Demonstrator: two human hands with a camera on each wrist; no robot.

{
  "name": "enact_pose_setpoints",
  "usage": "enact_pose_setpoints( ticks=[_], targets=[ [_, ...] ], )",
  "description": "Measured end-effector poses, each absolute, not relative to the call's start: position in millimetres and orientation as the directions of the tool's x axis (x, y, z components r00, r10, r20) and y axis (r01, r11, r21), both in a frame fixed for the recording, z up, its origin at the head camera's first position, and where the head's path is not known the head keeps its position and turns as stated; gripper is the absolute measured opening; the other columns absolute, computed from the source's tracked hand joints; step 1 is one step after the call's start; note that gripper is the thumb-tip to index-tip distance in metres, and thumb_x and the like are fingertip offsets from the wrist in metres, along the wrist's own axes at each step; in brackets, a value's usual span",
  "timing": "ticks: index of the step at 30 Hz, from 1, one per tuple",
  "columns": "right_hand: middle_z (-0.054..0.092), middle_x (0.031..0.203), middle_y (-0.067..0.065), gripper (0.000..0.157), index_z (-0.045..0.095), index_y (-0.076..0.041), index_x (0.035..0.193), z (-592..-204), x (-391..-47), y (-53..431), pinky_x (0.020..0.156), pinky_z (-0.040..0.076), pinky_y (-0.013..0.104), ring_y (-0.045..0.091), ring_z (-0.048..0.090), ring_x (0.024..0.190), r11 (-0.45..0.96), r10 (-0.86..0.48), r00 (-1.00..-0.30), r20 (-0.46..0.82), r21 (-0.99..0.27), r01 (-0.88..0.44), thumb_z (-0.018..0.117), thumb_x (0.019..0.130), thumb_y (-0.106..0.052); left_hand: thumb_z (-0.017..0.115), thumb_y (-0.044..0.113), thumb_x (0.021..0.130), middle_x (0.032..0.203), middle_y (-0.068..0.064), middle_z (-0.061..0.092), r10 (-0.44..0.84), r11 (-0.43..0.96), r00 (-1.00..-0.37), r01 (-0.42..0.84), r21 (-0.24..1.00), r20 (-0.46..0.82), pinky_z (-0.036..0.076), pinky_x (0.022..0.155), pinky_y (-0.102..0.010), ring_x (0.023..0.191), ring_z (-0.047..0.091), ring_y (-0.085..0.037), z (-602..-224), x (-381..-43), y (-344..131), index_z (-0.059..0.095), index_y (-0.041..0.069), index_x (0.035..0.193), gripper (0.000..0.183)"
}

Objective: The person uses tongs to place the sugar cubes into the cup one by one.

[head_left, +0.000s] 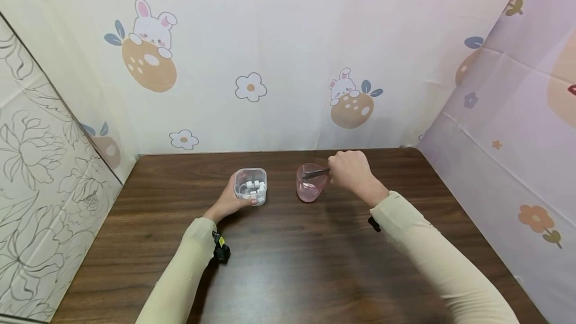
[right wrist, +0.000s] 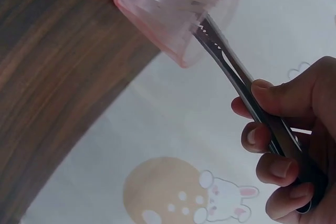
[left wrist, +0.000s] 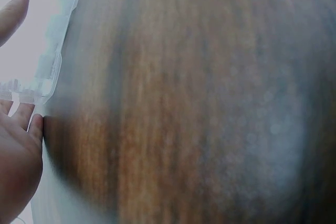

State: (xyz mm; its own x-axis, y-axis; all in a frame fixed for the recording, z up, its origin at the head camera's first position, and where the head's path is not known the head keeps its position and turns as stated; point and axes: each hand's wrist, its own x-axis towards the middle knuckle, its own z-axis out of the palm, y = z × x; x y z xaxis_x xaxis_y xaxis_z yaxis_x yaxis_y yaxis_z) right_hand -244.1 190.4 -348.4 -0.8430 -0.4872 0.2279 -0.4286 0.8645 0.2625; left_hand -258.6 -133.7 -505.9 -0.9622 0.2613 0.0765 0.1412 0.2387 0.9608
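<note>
My left hand [head_left: 226, 203] grips a small clear plastic box [head_left: 242, 177] on the table, with the thumb along its near side. Several white cubes [head_left: 255, 184] lie inside. In the left wrist view, the box [left wrist: 46, 51] is overexposed, with the thumb [left wrist: 11, 17] over its side. A pink see-through cup [head_left: 308, 193] stands to the right of the box. My right hand [head_left: 352, 170] holds metal tongs [right wrist: 287, 142] with a dark handle, fingers curled round it. The tongs' serrated tips reach into the mouth of the cup [right wrist: 149, 27], their arms close together.
The dark wooden table [head_left: 288, 264] meets a wall covering [head_left: 292, 124] printed with rabbits and flowers just behind the box and cup. Side panels flank it at left [head_left: 36, 204] and right [head_left: 504, 144]. A black wrist camera [head_left: 221, 249] sits on the left sleeve.
</note>
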Motion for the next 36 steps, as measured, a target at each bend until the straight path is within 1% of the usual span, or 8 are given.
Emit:
enact_pose_setpoints(
  ticks=[3,7,14,21,26,30,32,36],
  targets=[
    [0.048,0.049,0.000,0.026,0.056,-0.014,0.053,-340.8,-242.1,191.8,0.037,0.039,0.038,0.018,0.042,0.041,0.867,-0.481,-0.846,0.228,0.264,-0.422,0.077,0.069,-0.014,0.082,-0.001,0.070,0.145,-0.027,0.031,0.261,0.227,-0.963,0.127,0.966,0.065,0.020,0.109,-0.052,0.131,0.032,-0.040,-506.0,-259.4,-133.4,0.015,0.001,0.148,0.103],
    [0.051,0.050,0.002,0.023,0.058,-0.012,0.055,-334.1,-239.8,192.9,0.038,0.040,0.040,0.021,0.045,0.041,0.870,-0.479,-0.842,0.249,0.262,-0.418,0.076,0.070,-0.014,0.083,0.001,0.069,0.145,-0.023,0.032,0.254,0.240,-0.965,0.126,0.963,0.063,0.021,0.109,-0.049,0.131,0.033,-0.036,-514.0,-263.5,-133.8,0.016,0.005,0.148,0.104],
    [0.041,0.044,-0.001,0.032,0.050,-0.015,0.048,-326.3,-238.1,192.9,0.035,0.035,0.037,0.017,0.036,0.040,0.869,-0.489,-0.818,0.303,0.252,-0.426,0.073,0.070,-0.009,0.079,-0.005,0.070,0.144,-0.033,0.029,0.278,0.223,-0.958,0.134,0.966,0.069,0.020,0.109,-0.054,0.131,0.030,-0.046,-485.2,-249.2,-131.3,0.016,-0.005,0.146,0.099],
    [0.031,0.044,-0.004,0.036,0.041,-0.016,0.045,-321.2,-233.7,182.6,0.036,0.024,0.032,0.015,0.023,0.046,0.858,-0.514,-0.778,0.361,0.234,-0.458,0.064,0.069,-0.003,0.079,-0.003,0.072,0.145,-0.032,0.029,0.282,0.244,-0.958,0.124,0.962,0.052,0.021,0.108,-0.054,0.131,0.030,-0.044,-474.4,-244.1,-130.9,0.014,-0.005,0.147,0.099],
    [0.036,0.045,-0.002,0.038,0.042,-0.017,0.048,-324.1,-231.4,168.9,0.035,0.030,0.033,0.015,0.028,0.044,0.843,-0.537,-0.770,0.344,0.255,-0.474,0.074,0.068,-0.008,0.079,-0.001,0.073,0.145,-0.031,0.028,0.281,0.262,-0.959,0.125,0.957,0.049,0.021,0.108,-0.053,0.132,0.030,-0.044,-474.6,-245.8,-131.2,0.014,-0.004,0.147,0.099],
    [0.036,0.045,-0.002,0.036,0.042,-0.017,0.048,-328.9,-232.0,154.7,0.036,0.035,0.035,0.015,0.031,0.044,0.825,-0.562,-0.760,0.325,0.278,-0.492,0.071,0.067,-0.006,0.079,-0.002,0.073,0.145,-0.031,0.028,0.280,0.259,-0.959,0.124,0.958,0.049,0.021,0.109,-0.054,0.132,0.029,-0.044,-475.2,-245.7,-131.2,0.014,-0.005,0.147,0.099],
    [0.031,0.046,-0.004,0.036,0.039,-0.017,0.048,-331.5,-232.3,147.2,0.035,0.033,0.033,0.014,0.028,0.045,0.812,-0.582,-0.744,0.328,0.290,-0.507,0.065,0.068,-0.003,0.079,-0.002,0.072,0.145,-0.031,0.028,0.281,0.250,-0.958,0.123,0.960,0.050,0.020,0.109,-0.053,0.132,0.029,-0.044,-476.5,-245.8,-131.3,0.014,-0.005,0.147,0.099],
    [0.023,0.049,-0.005,0.038,0.035,-0.017,0.048,-336.2,-232.3,132.6,0.037,0.026,0.030,0.013,0.020,0.049,0.783,-0.621,-0.700,0.352,0.297,-0.546,0.063,0.070,-0.004,0.079,-0.003,0.072,0.144,-0.033,0.028,0.285,0.235,-0.956,0.140,0.962,0.070,0.020,0.108,-0.055,0.131,0.030,-0.046,-484.3,-248.0,-131.6,0.015,-0.006,0.146,0.098]
  ],
)
